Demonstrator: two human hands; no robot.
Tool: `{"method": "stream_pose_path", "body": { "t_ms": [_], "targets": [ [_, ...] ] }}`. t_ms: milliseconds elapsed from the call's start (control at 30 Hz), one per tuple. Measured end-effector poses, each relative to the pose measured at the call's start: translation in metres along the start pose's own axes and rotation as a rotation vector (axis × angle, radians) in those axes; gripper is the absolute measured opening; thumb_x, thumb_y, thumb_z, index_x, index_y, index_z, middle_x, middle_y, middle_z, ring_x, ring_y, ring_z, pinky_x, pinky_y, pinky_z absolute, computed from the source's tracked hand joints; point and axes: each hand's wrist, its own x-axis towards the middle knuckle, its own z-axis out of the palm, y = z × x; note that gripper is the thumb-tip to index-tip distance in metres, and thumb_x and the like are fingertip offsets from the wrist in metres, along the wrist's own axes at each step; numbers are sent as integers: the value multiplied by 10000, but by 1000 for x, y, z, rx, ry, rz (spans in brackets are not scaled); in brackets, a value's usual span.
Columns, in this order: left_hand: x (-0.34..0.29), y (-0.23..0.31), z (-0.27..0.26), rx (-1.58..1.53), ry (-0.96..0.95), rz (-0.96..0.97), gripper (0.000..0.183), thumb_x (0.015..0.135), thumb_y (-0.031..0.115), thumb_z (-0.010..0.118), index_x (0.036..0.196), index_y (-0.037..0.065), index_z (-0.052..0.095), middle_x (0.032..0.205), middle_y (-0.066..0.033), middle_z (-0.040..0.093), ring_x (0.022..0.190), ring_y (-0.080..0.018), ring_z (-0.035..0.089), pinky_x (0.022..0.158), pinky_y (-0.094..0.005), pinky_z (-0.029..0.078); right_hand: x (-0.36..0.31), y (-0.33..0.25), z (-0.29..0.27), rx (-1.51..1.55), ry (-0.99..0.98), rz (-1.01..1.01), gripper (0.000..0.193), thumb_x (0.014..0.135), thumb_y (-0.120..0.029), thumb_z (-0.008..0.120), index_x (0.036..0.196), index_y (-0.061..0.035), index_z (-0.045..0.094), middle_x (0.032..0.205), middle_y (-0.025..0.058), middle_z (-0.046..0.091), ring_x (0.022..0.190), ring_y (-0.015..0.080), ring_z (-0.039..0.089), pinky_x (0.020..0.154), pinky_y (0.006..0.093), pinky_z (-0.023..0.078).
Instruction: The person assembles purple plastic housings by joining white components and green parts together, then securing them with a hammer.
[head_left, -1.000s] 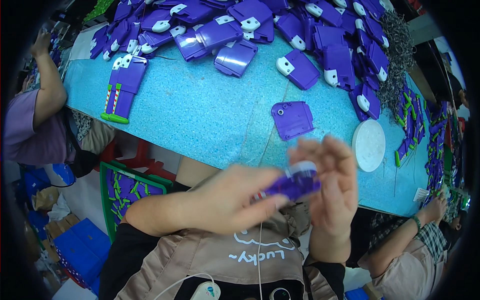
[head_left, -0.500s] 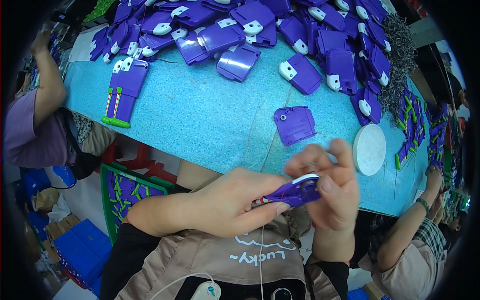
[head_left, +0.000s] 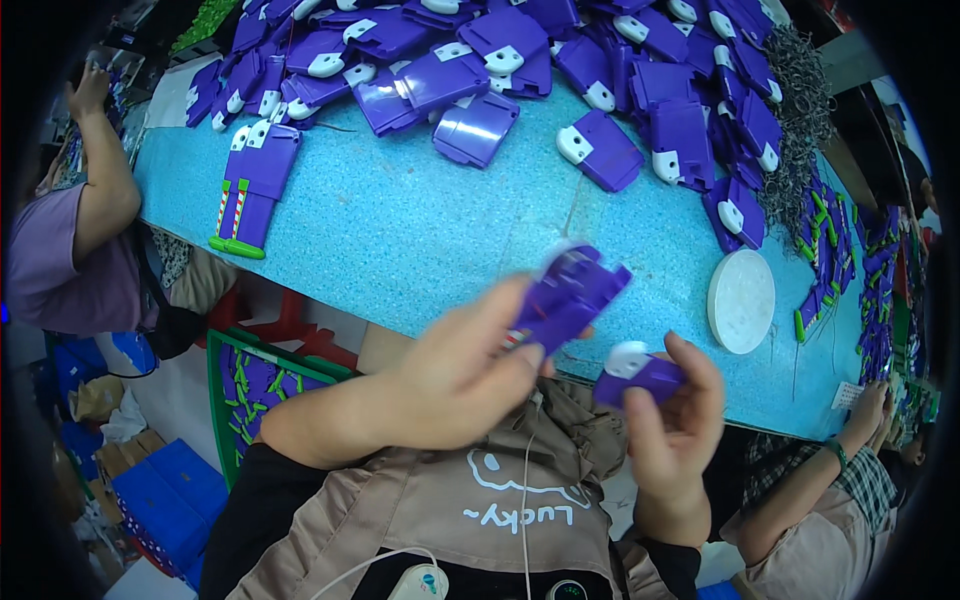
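Observation:
My left hand (head_left: 450, 370) is closed round a purple plastic housing (head_left: 575, 295), tilted with its inner side showing; a bit of red-and-white stripe peeks out by the fingers. Motion blurs its far end. In my right hand (head_left: 680, 440), a purple plastic cover (head_left: 655, 382) with a white corner is pinched between thumb and fingers. The two parts are apart, held over the table's near edge. To the left on the table lie two assembled purple pieces (head_left: 255, 185) with white tops, striped strips and green ends.
A large heap of purple covers (head_left: 490, 40) fills the far side of the blue table (head_left: 400, 230). A round white dish (head_left: 741, 302) stands at right, near a pile of dark metal rings (head_left: 797, 100). A green crate (head_left: 217, 400) sits below left. Co-workers' arms are at both sides.
The purple plate lying on the table in front of my hands is gone from there. My right hand has moved down, now gripping a cover; my left hand has raised and tilted the housing.

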Motion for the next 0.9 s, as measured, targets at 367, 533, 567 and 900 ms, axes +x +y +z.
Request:
{"method": "stream_pose_path", "body": {
  "t_ms": [367, 533, 567, 900],
  "targets": [
    [-2, -3, 25, 229, -74, 164, 389, 847, 153, 565, 1174, -21, 449, 866, -173, 562, 784, -303, 578, 676, -353, 451, 22, 11, 18, 114, 152, -192, 286, 735, -173, 716, 960, -47, 593, 1181, 186, 443, 1076, 257, 428, 909, 376, 318],
    [-5, -2, 22, 248, -14, 163, 281, 852, 181, 594, 1053, -11, 552, 707, -124, 572, 647, -246, 584, 589, -319, 451, 19, 7, 8, 209, -10, -32, 305, 747, -251, 716, 842, -14, 550, 858, 120, 555, 735, 186, 522, 650, 291, 401],
    [-4, -1, 18, 257, -56, 180, 286, 844, 179, 603, 1053, -12, 559, 726, -127, 577, 654, -244, 582, 592, -320, 450, 19, 6, 5, 210, -6, -33, 305, 747, -251, 716, 842, -14, 550, 858, 120, 555, 735, 186, 522, 650, 291, 401],
    [2, 5, 4, 333, -109, 570, 344, 733, 277, 716, 883, -27, 658, 767, -116, 620, 648, -237, 598, 572, -301, 462, 19, -16, 5, -195, -201, -398, 320, 671, -277, 756, 804, -57, 565, 727, 75, 538, 619, 223, 524, 559, 317, 393]
  ]
}}
